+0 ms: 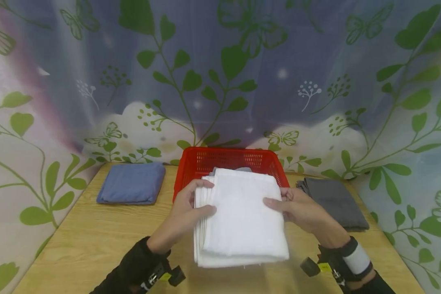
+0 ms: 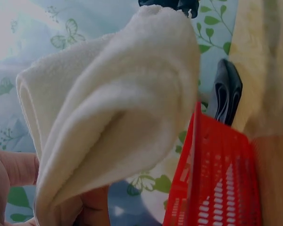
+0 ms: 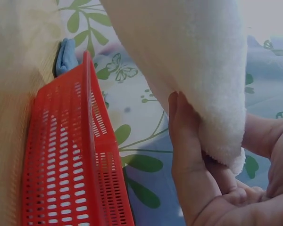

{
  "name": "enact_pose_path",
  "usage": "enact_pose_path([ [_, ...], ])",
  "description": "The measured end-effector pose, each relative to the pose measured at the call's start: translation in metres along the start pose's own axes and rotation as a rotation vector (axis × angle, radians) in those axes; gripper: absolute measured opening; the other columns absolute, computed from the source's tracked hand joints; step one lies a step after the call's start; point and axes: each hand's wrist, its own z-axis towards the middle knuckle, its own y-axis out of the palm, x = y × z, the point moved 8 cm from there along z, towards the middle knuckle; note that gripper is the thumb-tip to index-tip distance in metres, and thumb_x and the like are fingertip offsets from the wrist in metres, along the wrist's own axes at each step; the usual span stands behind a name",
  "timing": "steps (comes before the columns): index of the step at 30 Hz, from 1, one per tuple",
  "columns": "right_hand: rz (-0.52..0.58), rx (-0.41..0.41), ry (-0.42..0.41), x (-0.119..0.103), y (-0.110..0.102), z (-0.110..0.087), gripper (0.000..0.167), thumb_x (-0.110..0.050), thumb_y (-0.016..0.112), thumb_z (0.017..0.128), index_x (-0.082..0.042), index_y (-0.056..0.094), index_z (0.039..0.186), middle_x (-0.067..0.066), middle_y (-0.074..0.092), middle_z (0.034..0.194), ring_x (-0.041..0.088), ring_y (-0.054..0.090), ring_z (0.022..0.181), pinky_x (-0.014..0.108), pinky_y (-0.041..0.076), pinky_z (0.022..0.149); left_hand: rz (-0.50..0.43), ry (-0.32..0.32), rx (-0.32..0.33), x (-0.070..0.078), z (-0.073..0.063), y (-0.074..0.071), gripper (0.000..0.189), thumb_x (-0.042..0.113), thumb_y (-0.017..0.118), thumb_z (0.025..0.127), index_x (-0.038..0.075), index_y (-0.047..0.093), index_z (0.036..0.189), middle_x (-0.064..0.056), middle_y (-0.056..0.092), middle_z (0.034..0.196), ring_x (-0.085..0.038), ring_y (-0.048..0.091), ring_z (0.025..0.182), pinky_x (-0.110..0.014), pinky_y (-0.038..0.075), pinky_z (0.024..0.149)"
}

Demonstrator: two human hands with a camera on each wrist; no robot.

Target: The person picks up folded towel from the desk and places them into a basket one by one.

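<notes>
A folded white towel [image 1: 246, 216] is held up between both hands, in front of and above the red basket's near side. My left hand [image 1: 191, 208] grips its left edge, thumb on the near face and fingers behind. On the opposite edge, my right hand [image 1: 301, 208] pinches the cloth between thumb and fingers. The left wrist view shows the thick folded layers of the towel [image 2: 118, 113] end-on. In the right wrist view, fingers [image 3: 186, 150] press against the towel's fold. Behind the towel, the red plastic basket [image 1: 228, 150] holds some grey cloth [image 1: 244, 169], mostly hidden.
A folded blue towel [image 1: 130, 183] lies on the wooden table [image 1: 95, 241] left of the basket. To the right lies a folded dark grey towel [image 1: 334, 202]. A leaf-patterned curtain [image 1: 220, 81] rises behind the table and along both sides.
</notes>
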Motion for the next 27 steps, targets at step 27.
enact_pose_path([
  [27,-0.058,0.245,0.194,-0.04,-0.067,0.12,0.053,-0.019,0.064,0.1,-0.001,0.046,0.146,0.002,0.066,0.109,0.014,0.069,0.093,0.034,0.06,0.082,0.17,-0.038,-0.02,0.013,0.149,-0.03,0.046,0.007,0.067,0.083,0.009,0.055,0.127,-0.011,0.039,0.156,-0.029,0.039,0.124,-0.041,0.036,0.097],
])
